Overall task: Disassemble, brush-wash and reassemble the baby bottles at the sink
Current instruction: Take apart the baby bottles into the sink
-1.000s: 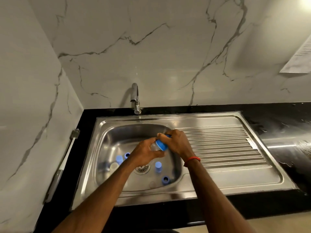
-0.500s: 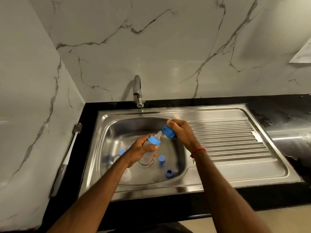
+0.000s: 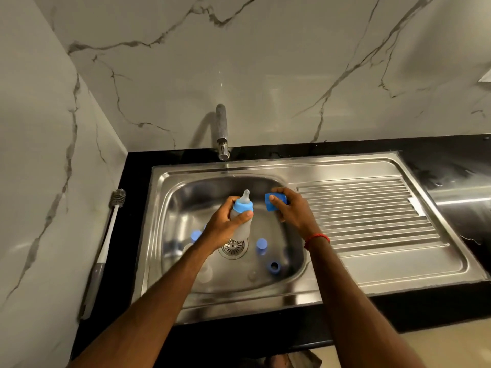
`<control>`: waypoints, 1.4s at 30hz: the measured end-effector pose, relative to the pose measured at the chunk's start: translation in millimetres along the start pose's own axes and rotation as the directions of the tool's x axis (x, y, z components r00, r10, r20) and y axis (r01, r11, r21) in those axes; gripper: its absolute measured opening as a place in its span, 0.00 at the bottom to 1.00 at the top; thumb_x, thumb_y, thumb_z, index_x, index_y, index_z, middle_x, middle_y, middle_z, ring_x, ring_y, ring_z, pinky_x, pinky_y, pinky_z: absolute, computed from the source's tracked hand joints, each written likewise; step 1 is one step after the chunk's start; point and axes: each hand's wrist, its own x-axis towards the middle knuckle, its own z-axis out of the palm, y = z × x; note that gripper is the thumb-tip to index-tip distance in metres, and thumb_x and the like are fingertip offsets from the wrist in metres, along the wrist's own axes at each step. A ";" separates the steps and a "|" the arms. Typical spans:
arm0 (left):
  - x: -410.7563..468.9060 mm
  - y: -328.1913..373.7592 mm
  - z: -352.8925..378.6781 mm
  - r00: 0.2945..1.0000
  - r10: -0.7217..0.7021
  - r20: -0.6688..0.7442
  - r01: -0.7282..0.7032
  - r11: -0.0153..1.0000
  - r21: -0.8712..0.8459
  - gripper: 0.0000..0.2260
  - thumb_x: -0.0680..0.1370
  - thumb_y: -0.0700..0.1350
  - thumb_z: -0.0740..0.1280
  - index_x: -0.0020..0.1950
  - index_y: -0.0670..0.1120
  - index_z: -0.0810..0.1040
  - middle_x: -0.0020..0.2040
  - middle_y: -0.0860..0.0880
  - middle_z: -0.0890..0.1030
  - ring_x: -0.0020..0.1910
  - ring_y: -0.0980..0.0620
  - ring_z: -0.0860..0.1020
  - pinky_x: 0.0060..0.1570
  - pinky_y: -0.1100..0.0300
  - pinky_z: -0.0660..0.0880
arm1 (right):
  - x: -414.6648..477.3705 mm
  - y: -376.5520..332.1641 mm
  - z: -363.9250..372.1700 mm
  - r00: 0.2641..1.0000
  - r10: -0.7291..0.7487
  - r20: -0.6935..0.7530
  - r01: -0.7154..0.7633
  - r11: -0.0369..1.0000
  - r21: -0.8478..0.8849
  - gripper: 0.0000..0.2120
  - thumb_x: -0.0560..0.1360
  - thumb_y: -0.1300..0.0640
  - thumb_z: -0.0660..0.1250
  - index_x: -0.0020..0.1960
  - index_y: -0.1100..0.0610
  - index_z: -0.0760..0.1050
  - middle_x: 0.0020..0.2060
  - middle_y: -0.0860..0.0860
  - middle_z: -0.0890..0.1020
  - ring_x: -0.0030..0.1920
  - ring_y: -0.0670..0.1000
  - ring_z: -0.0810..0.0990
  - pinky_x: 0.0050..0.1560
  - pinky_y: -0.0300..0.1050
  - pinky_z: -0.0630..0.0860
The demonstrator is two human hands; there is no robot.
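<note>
Early days, I'd say: this looks like the taking-apart stage. Over the drain [image 3: 233, 247] the left hand [image 3: 223, 224] has its fingers wrapped round a bottle [image 3: 243, 227], upright, with collar [image 3: 243, 206] and teat [image 3: 246, 194] on it. The right hand [image 3: 292, 212], up and right of the drain, pinches the blue cap [image 3: 276, 201] in its fingers, clear of the bottle.

Loose bits lie in the sink [image 3: 265, 167]: a blue cap [image 3: 261, 244] just right of the drain, a ring [image 3: 274, 266] nearer me, another blue piece [image 3: 196, 234] to the left, and something clear I can't make out. The brush [image 3: 114, 227] lies well left of the drain on the counter [image 3: 132, 197], untouched, and I see no water from the tap [image 3: 222, 128]. Collar and teat are left to come off, then all the scrubbing and rebuilding.
</note>
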 end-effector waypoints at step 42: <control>27.4 -46.3 11.8 0.955 0.159 -0.251 -0.036 0.900 0.434 0.23 0.68 0.47 0.82 0.59 0.49 0.79 0.54 0.54 0.81 0.53 0.57 0.79 0.52 0.60 0.78 | 35.6 -1.0 44.9 0.991 0.001 0.135 -0.011 0.997 0.071 0.15 0.78 0.41 0.67 0.46 0.52 0.81 0.37 0.50 0.84 0.37 0.48 0.84 0.42 0.47 0.82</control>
